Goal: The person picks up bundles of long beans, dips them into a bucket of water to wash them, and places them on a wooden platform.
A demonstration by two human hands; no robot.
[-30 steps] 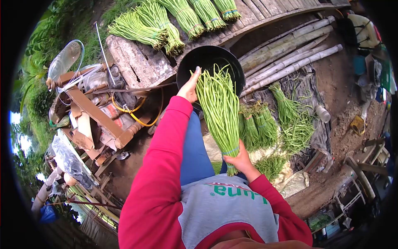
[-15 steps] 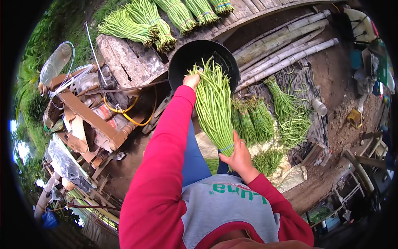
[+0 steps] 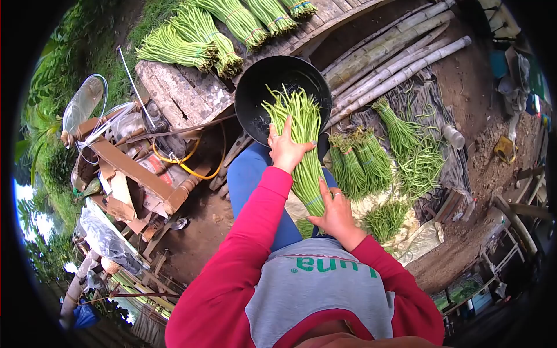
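Observation:
A large bundle of long green beans (image 3: 306, 164) lies over my lap, its far tips above a round black basin (image 3: 255, 87). My left hand (image 3: 286, 148) rests on the middle of the bundle, fingers spread over the beans. Around the near end, close to a band, my right hand (image 3: 337, 216) holds the bundle with thumb and fingers. Water seems to shine inside the basin.
Tied bundles (image 3: 200, 40) lie on a wooden table (image 3: 180, 90) at the top. Bamboo poles (image 3: 400, 75) extend right of the basin. More beans (image 3: 362, 162) lie on ground sheets, near a clear cup (image 3: 453, 137). Cardboard (image 3: 133, 174) is at left.
My left hand has moved from the far part of the bundle down to its middle, its fingers now spread. The bundle's far tips sit slightly lower. My right hand stays near the banded end.

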